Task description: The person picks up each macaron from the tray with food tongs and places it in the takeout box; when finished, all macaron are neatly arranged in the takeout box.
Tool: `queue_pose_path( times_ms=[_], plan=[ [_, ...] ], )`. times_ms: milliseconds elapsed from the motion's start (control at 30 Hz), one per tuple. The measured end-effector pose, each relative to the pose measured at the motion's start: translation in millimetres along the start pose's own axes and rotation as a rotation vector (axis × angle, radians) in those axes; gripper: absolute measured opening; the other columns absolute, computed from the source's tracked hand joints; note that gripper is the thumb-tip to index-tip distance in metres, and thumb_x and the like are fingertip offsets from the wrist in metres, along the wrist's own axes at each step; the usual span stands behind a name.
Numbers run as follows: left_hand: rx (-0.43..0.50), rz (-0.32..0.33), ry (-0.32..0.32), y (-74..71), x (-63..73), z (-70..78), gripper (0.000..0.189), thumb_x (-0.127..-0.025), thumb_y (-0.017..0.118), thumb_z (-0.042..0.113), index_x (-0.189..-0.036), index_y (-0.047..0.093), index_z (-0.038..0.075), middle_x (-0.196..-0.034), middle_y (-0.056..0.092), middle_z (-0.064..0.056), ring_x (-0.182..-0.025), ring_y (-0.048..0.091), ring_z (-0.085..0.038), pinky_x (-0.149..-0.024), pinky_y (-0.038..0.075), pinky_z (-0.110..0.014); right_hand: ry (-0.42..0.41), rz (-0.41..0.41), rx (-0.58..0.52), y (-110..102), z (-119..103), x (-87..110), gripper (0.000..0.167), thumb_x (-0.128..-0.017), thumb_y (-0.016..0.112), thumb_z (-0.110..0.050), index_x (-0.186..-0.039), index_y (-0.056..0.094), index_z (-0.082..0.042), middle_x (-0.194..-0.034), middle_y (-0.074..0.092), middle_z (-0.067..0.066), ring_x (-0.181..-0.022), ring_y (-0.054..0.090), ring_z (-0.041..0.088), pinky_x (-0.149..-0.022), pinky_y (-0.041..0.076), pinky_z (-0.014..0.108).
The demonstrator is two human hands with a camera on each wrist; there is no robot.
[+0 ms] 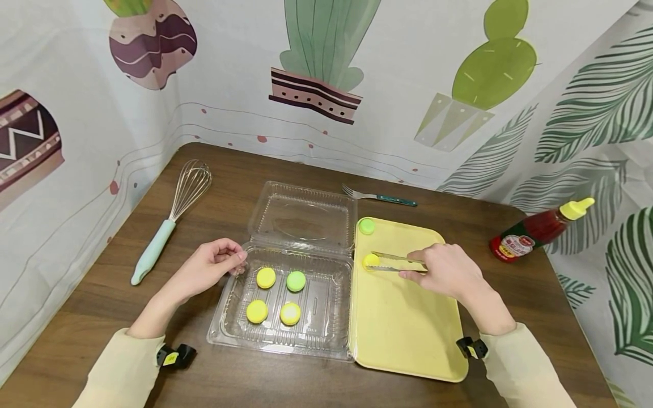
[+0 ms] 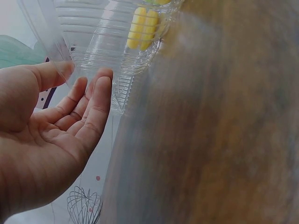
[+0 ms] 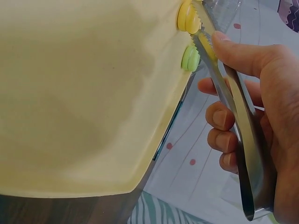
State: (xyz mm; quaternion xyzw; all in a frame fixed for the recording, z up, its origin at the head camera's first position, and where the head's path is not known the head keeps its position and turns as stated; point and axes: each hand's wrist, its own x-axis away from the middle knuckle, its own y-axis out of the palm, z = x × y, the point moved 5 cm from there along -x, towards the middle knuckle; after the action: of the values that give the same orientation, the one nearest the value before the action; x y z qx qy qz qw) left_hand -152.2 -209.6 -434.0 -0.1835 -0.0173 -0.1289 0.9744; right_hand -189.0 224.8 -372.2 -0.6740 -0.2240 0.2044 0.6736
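Note:
My left hand [image 1: 211,266] holds the left rim of a clear plastic container [image 1: 334,345], its thumb and fingers at the edge in the left wrist view. Three yellow macarons [image 1: 257,311] and a green macaron [image 1: 296,281] sit inside the container. In my right hand [image 1: 449,269] are metal tongs [image 3: 240,112], gripped along their arms. The serrated tong tips lie on either side of another yellow macaron [image 3: 188,17] on the yellow tray [image 1: 408,328]. A second green macaron [image 3: 190,58] rests near the tray's far left corner.
The container's hinged lid [image 1: 306,218] lies open behind it. Beyond the lid is a fork [image 1: 393,199] with a teal handle. A whisk [image 1: 173,215] lies at the left of the wooden table [image 1: 102,317]. A red sauce bottle [image 1: 530,233] stands right of the tray.

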Motion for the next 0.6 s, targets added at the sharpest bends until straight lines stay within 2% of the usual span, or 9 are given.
queue_pose_path(
  times_ms=[600],
  plan=[
    [0.021,-0.012,-0.005,0.3,1.0,0.5,0.021,-0.101,0.061,0.014,-0.105,0.059,-0.006,-0.087,0.067,-0.012,-0.077,0.065,-0.017,-0.068,0.055,-0.027,0.013,-0.035,0.016,-5.8,-3.0,-3.3,0.024,-0.085,0.077,-0.047,-0.084,0.071,-0.023,-0.057,0.046,-0.014,-0.051,0.039,0.007,-0.047,0.036,0.031]
  ],
)
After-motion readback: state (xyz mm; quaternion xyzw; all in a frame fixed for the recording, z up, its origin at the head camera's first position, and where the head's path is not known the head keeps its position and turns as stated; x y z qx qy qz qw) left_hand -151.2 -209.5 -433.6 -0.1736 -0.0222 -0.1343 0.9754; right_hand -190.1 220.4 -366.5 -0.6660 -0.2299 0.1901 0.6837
